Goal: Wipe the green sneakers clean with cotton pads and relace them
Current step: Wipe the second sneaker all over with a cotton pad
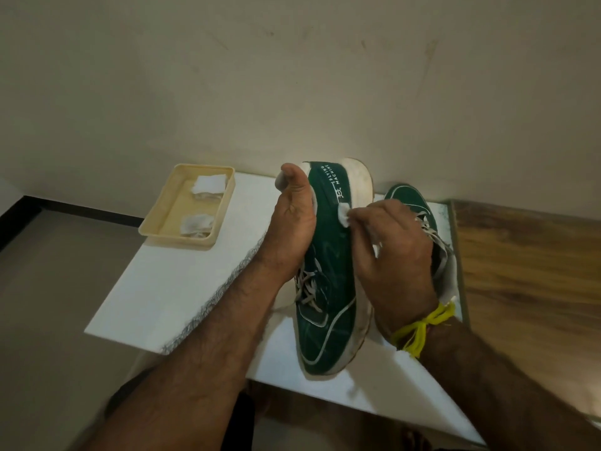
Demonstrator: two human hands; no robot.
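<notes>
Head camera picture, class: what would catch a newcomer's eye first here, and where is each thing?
First, the green sneaker held on its side at the middle of the white table: the left hand grips its heel end while the right hand pinches a cotton pad against its side. Next, the cream tray with used pads at the table's far left, and the second sneaker behind the right hand.
</notes>
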